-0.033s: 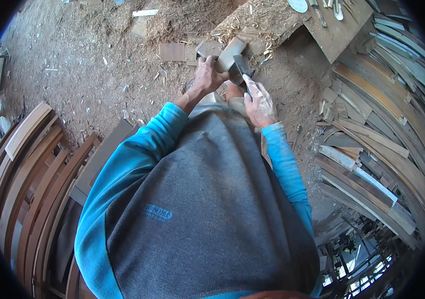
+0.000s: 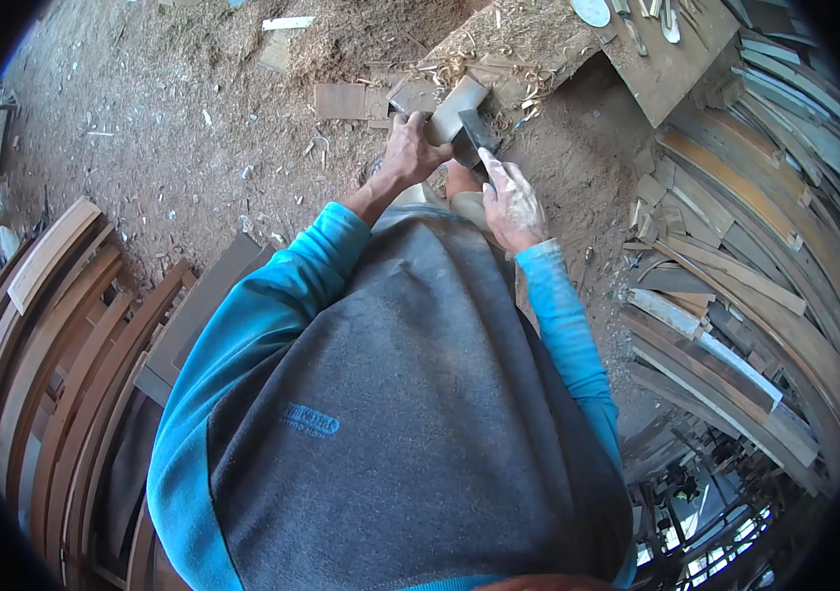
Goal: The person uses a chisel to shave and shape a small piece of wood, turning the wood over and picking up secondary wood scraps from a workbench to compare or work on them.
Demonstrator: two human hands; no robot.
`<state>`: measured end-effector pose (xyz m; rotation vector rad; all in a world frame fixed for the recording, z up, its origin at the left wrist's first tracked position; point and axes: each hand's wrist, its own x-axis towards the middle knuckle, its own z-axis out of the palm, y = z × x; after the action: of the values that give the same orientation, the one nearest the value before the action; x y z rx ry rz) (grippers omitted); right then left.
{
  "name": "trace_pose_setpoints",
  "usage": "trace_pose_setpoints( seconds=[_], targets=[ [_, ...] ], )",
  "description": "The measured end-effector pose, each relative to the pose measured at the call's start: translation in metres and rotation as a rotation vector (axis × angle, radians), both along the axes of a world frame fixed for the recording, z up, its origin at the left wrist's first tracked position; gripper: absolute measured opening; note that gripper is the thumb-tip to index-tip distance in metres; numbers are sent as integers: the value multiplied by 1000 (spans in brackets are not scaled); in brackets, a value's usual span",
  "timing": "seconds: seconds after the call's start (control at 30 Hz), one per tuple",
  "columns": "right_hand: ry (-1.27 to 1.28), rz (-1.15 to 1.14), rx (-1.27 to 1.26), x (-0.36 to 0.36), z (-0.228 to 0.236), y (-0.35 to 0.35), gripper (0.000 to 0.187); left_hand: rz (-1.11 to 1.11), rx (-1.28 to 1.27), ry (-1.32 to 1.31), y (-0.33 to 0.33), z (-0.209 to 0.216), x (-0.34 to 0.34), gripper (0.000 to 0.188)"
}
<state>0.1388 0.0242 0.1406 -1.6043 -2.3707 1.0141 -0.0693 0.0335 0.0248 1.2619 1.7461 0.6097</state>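
Note:
My left hand is closed at the lower end of a pale wooden block, which leans up and to the right, close in front of my body. In my right hand, fingers are wrapped round a flat, dark metal blade tool; its exact kind is unclear. The blade points up and left, right beside the block's edge, and I cannot tell whether the two touch. Part of the block's lower end is hidden behind my left hand and thumb. Another short wood piece lies just beyond my left fingers.
Wood shavings cover a board and the dirt floor ahead. A flat board at upper right carries hand tools. Curved wooden pieces stand stacked at left, and piled timber lies at right. A square wood offcut lies further left.
The blade tool in my right hand has shifted very slightly to the left. My left hand and the block look the same.

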Motion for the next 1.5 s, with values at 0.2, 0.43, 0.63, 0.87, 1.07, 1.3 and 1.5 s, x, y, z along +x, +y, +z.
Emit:
trace_pose_setpoints(
  seconds=[0.2,0.43,0.63,0.87,1.07,1.3,1.5],
  targets=[
    [-280,219,-2,11,-8,17,51,28,140,-140,-15,8,-8,66],
    [-396,271,9,10,-9,45,50,92,-44,-196,-12,21,-14,67],
    [-383,367,-4,-1,-1,47,49,87,-85,-219,-12,29,-13,65],
    [-432,238,63,4,-17,58,51,65,-52,-173,-6,28,-7,63],
    [-460,152,99,4,-20,58,51,56,-74,-182,-6,20,-10,69],
    [-414,262,33,-2,-12,52,54,27,-112,-160,-4,21,-17,70],
    [-211,-112,71,17,-17,82,51,-37,-62,-215,-1,16,-29,70]
  ],
)
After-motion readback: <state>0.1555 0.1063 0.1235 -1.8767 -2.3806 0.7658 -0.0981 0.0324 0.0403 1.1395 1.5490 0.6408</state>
